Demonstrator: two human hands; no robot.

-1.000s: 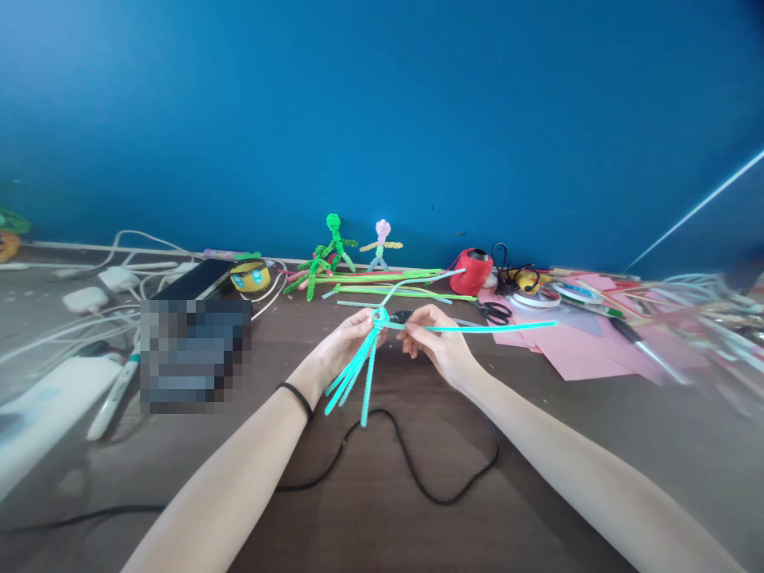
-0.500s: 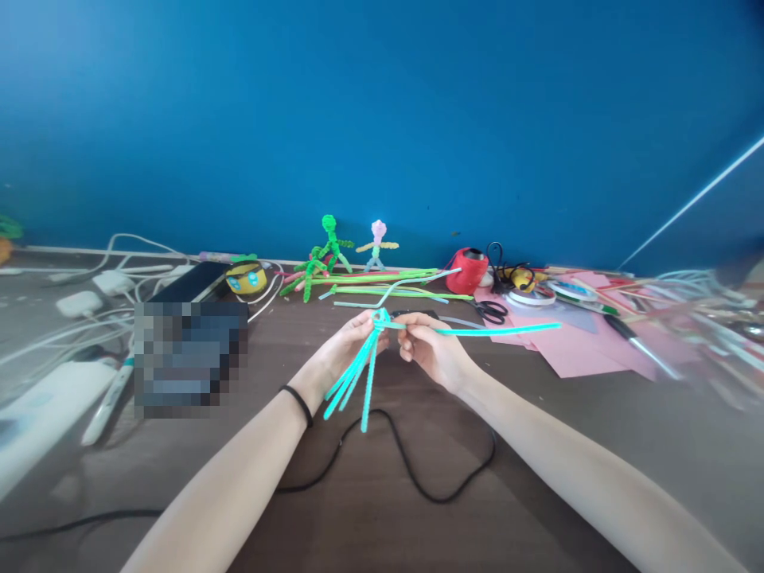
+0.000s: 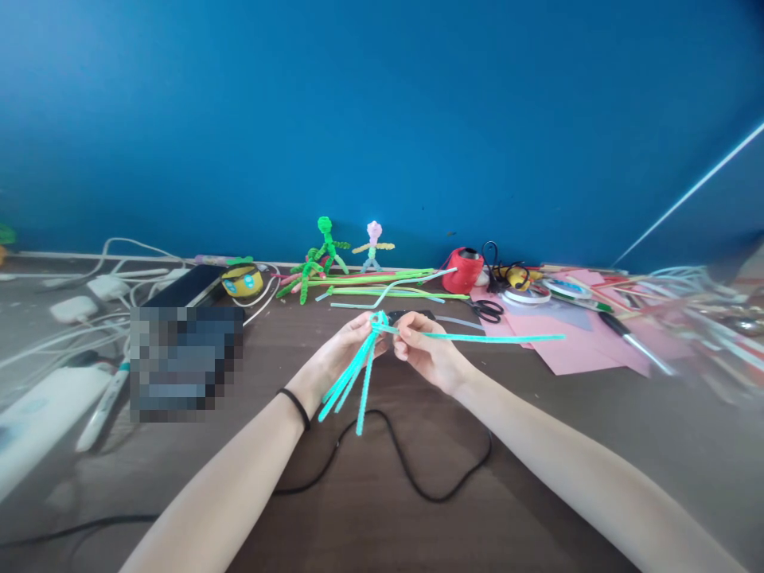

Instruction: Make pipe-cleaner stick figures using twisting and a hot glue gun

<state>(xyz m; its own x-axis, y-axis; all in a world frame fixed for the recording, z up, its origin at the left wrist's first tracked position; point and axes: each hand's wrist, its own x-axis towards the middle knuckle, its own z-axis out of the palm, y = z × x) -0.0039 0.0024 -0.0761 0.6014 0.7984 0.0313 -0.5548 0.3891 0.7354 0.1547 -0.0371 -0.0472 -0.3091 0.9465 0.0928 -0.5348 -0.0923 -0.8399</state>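
My left hand pinches the looped top of a bunch of turquoise pipe cleaners, whose several loose ends hang down and spread below it. From that top, one turquoise pipe cleaner runs out to the right. My right hand is closed on this strand a short way from the loop, and its far end sticks out past the hand over the pink paper. Both hands are above the table, close together. Behind them lie green pipe cleaners and a bent pale one.
Small pipe-cleaner figures stand against the blue wall. A red thread spool, black-handled scissors and pink paper are at the right. White cables, a marker and a yellow round object lie left. A black cord crosses the front.
The view has shifted slightly. My right hand's fingers have moved a little on the strand, and its free end points slightly lower. Both hands keep their hold.
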